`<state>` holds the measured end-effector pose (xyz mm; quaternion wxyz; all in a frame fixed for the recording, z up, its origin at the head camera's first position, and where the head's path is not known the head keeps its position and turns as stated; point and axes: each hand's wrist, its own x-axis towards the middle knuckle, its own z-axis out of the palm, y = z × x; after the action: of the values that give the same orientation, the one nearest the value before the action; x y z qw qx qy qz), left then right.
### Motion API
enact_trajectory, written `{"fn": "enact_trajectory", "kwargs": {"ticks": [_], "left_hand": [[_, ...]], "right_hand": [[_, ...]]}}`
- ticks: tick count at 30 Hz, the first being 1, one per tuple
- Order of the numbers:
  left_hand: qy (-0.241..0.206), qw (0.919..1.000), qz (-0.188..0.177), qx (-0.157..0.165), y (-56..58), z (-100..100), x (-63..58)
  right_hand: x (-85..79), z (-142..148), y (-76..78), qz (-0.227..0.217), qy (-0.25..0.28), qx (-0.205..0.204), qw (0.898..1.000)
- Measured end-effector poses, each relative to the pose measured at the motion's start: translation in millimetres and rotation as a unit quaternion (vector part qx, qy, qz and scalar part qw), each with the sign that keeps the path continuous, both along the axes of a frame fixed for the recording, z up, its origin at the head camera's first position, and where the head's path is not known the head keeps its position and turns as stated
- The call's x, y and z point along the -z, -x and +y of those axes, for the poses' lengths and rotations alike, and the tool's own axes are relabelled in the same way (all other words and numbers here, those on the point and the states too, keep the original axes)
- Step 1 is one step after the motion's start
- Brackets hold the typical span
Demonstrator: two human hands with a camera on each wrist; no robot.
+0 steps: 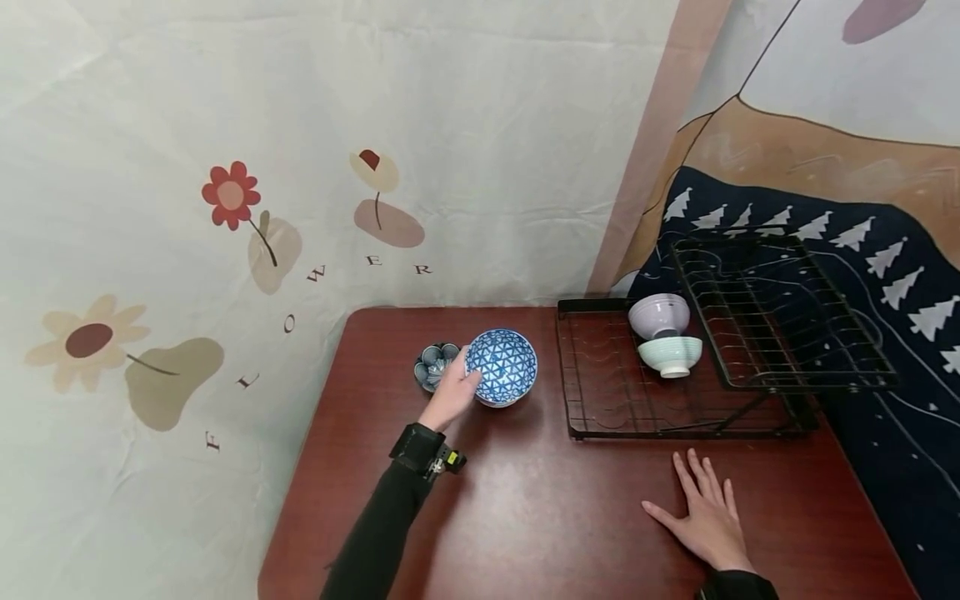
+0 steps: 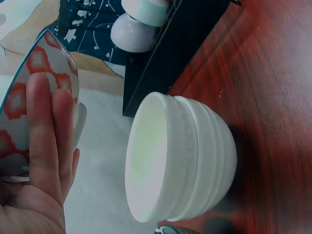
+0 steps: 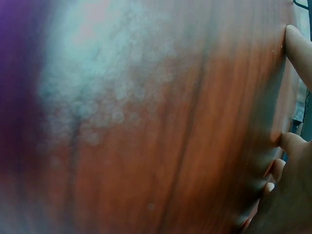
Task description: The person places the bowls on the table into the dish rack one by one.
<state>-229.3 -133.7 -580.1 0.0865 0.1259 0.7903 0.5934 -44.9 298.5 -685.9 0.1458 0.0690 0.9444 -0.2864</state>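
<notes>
left hand (image 1: 452, 392) pinched the blue-patterned bowl (image 1: 506, 364) by its left rim above the nested white bowls (image 2: 183, 161), left of the rack (image 1: 637, 435), right hand (image 1: 703, 518) fingers spread on the table (image 1: 540, 517); one-sided grip risked a slip onto them.

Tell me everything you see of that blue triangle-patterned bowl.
The blue-and-white bowl, seemingly ceramic, has blue triangles inside, orange-red motifs outside and a pale foot. It is open side up, clear of the stacked white bowls beneath, in the left hand's grip, thumb over the rim, fingers against the outside.
</notes>
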Motion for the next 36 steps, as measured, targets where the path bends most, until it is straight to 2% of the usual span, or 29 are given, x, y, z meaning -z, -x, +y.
{"fn": "enact_trajectory", "kwargs": {"ticks": [1,2,3,7,8,16,23,27,30,34,36], "left_hand": [[0.010,0.9999,0.000,-0.001,3.6,1,8.1],[0.018,0.9998,-0.003,-0.005,2.2,4,4.0],[0.025,0.9994,-0.019,-0.015,-2.0,8,-6.2],[0.035,0.9991,-0.012,-0.023,-5.7,11,-9.1],[0.030,0.9992,-0.014,-0.022,-12.0,14,-22.9],[0.030,0.9994,-0.008,-0.013,-12.8,15,-20.3],[0.027,0.9994,-0.020,-0.006,-14.2,16,-21.6],[0.031,0.9994,-0.015,-0.004,-13.9,17,-23.2],[0.031,0.9994,-0.015,0.000,-14.3,17,-23.0],[0.031,0.9993,-0.020,0.005,-16.4,16,-20.0],[0.035,0.9991,-0.023,0.006,-17.4,16,-18.1]], "right_hand": [[0.3,0,-0.2,0.001,-0.001,0.001,1.000],[0.5,0,-0.3,0.003,-0.001,0.001,1.000],[0.8,0,-0.4,0.005,-0.002,0.001,1.000],[1.3,0,-1.0,0.012,-0.001,0.000,1.000],[1.2,0,-1.1,0.014,0.000,-0.001,1.000],[1.4,1,-1.0,0.017,0.002,-0.002,1.000],[1.2,0,0.1,0.010,0.001,-0.001,1.000],[-1.1,0,1.8,0.012,-0.003,-0.003,1.000],[-11.7,-1,4.3,-0.006,-0.018,-0.010,1.000],[-48.1,-18,10.4,-0.031,-0.038,-0.020,0.999],[-68.5,-34,14.3,0.004,-0.029,-0.011,1.000]]}}
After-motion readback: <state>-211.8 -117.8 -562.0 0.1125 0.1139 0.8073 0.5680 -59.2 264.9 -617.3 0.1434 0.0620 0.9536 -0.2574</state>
